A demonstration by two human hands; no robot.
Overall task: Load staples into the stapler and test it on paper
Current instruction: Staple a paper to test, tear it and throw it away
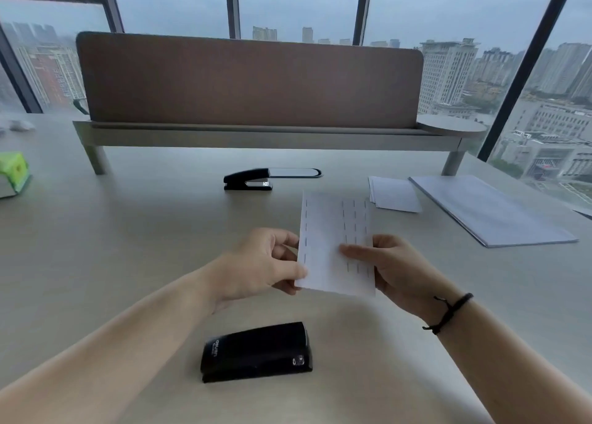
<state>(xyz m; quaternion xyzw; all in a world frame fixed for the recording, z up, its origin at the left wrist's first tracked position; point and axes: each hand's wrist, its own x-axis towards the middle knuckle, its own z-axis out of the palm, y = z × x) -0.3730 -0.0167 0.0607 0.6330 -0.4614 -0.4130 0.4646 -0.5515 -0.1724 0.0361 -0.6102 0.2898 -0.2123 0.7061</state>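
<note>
I hold a small white paper (330, 231) up above the desk; several columns of staples run down it. My left hand (262, 263) pinches its lower left edge, and my right hand (387, 263) grips its lower right edge with fingers across the front. A wide black stapler (256, 351) lies closed on the desk just below my hands. A second, slimmer black stapler (248, 180) rests farther back at the middle of the desk.
A small stack of white slips (394, 194) and a larger stack of paper (490, 212) lie at the right. A green box (14, 170) sits at the left edge. A brown divider on a raised shelf (250, 135) spans the back.
</note>
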